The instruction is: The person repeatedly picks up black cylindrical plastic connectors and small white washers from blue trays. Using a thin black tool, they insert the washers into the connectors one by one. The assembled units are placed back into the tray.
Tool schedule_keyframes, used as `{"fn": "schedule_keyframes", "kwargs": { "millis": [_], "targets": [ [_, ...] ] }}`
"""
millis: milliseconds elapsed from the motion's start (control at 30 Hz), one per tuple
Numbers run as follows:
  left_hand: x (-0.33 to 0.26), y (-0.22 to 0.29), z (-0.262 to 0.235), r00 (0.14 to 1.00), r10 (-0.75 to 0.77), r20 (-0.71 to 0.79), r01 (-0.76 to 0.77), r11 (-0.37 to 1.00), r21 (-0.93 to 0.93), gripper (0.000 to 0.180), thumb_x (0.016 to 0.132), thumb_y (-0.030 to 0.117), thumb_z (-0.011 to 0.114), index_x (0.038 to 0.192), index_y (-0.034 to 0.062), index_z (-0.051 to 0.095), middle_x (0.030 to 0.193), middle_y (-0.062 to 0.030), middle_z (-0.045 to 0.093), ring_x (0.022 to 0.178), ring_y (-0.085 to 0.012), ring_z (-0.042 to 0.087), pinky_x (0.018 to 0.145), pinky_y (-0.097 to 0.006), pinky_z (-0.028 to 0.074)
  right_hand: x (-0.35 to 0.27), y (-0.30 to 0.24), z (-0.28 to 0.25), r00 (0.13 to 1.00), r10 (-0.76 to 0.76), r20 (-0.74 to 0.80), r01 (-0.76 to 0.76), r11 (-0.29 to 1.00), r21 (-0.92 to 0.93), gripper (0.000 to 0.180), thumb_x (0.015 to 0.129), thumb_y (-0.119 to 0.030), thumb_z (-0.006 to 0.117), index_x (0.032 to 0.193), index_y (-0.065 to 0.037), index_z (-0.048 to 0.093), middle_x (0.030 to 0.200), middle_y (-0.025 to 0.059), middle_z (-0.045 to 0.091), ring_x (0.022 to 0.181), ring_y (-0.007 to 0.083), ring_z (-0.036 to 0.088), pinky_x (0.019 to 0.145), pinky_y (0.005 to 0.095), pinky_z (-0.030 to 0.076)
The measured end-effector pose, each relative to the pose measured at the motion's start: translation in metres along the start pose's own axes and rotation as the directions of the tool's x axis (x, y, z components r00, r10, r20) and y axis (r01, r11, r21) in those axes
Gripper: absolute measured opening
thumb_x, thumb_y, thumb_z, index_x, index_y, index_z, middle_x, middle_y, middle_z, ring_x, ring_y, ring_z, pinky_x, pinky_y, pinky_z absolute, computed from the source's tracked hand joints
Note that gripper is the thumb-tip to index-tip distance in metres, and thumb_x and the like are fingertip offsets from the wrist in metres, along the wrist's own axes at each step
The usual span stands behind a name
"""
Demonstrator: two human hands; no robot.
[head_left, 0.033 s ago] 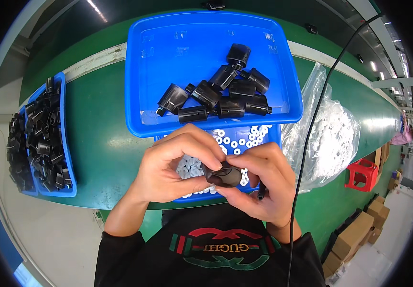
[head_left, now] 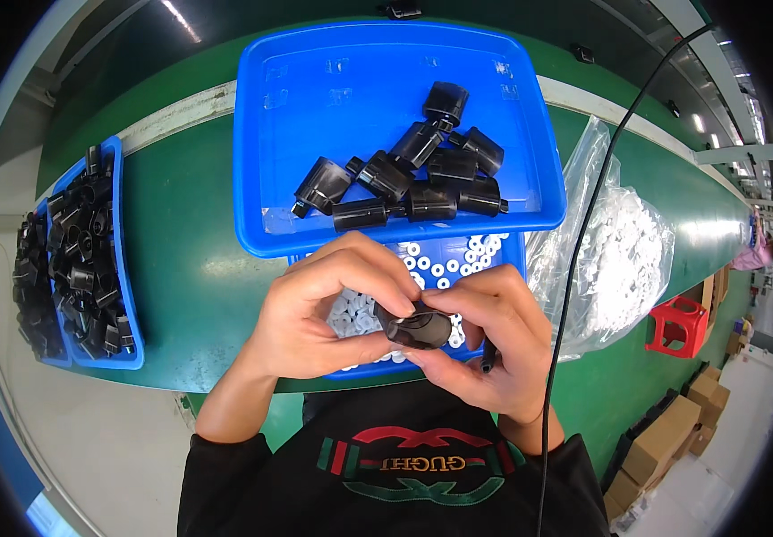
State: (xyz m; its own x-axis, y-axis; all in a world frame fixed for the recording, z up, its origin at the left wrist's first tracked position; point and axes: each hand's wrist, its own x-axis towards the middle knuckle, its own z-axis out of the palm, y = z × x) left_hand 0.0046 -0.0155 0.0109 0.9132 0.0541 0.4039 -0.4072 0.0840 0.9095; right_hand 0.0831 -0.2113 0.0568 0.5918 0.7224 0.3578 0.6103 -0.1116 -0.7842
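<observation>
My left hand (head_left: 328, 309) pinches the left side of a glossy black plastic housing (head_left: 424, 331) between thumb and fingers. From the other side my right hand (head_left: 494, 331) grips the same housing with its fingertips. A slim black rod-like end (head_left: 488, 358) shows below the curled fingers of my right hand; its kind I cannot make out. Beneath both hands is a lower blue tray (head_left: 513, 255) with white ring washers (head_left: 438, 269) and pale translucent small parts (head_left: 351, 313). The hands hide much of that tray.
A larger blue tray (head_left: 257, 179) beyond my hands carries several black housings (head_left: 431, 201). At the left stand blue trays (head_left: 132, 331) heaped with black parts. To the right lie a clear bag (head_left: 624, 259) of white parts and a black cable (head_left: 574, 259). A red stool (head_left: 677, 324) and cartons (head_left: 659, 438) stand further right.
</observation>
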Motion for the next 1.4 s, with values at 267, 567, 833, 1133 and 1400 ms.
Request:
{"fn": "schedule_keyframes", "kwargs": {
  "millis": [267,567,833,1133,1400],
  "targets": [
    [-0.002,-0.004,-0.020,0.973,0.097,-0.209,-0.129,0.981,-0.145,0.020,0.079,-0.005,0.071,0.092,0.0051,0.059,0.094,-0.0144,0.060,0.081,-0.0176,0.059,0.074,-0.030,0.050,-0.005,0.015,0.001,1.000,-0.007,-0.031,0.004,0.994,-0.109,0.043,0.063,-0.010,0.087,0.103,-0.004,0.070,0.086,0.0078,0.063,0.067,0.0185,0.063,0.052,0.0285,0.051],
    [-0.004,-0.001,-0.012,0.979,-0.043,-0.197,0.015,0.990,-0.141,0.021,0.079,-0.008,0.071,0.089,0.0049,0.058,0.084,-0.0078,0.059,0.075,-0.0132,0.057,0.065,-0.025,0.045,-0.008,0.012,0.002,0.999,-0.032,-0.035,0.027,0.992,-0.120,0.044,0.063,-0.010,0.087,0.103,-0.004,0.070,0.084,0.0062,0.062,0.065,0.0178,0.063,0.051,0.0277,0.051],
    [-0.009,-0.001,-0.017,0.978,-0.066,-0.199,0.044,0.993,-0.111,0.020,0.083,-0.008,0.066,0.097,0.0023,0.054,0.085,-0.0103,0.059,0.076,-0.0127,0.055,0.064,-0.024,0.043,-0.013,0.023,0.005,0.994,-0.107,-0.025,0.104,0.988,-0.116,0.043,0.063,-0.010,0.085,0.103,-0.005,0.069,0.084,0.0047,0.060,0.062,0.0164,0.063,0.051,0.0271,0.052],
    [0.001,0.005,-0.010,0.992,-0.115,0.058,0.097,0.965,0.244,0.045,0.072,0.007,0.072,0.115,-0.0004,0.060,0.097,-0.0153,0.065,0.083,-0.0225,0.059,0.073,-0.032,0.048,-0.012,0.023,0.005,0.996,-0.084,-0.004,0.083,0.994,-0.078,0.043,0.064,-0.009,0.084,0.104,-0.004,0.069,0.087,0.0054,0.061,0.064,0.0172,0.064,0.051,0.0283,0.053],
    [-0.007,-0.007,0.011,0.995,0.014,0.097,-0.056,0.893,0.447,0.049,0.057,0.008,0.081,0.105,0.0034,0.070,0.090,-0.0089,0.068,0.084,-0.0273,0.062,0.073,-0.036,0.049,-0.004,0.004,0.005,0.998,-0.047,0.052,0.038,0.988,0.152,0.045,0.069,-0.007,0.081,0.110,0.002,0.067,0.096,0.0126,0.065,0.076,0.0244,0.067,0.061,0.0296,0.056]
  ]
}}
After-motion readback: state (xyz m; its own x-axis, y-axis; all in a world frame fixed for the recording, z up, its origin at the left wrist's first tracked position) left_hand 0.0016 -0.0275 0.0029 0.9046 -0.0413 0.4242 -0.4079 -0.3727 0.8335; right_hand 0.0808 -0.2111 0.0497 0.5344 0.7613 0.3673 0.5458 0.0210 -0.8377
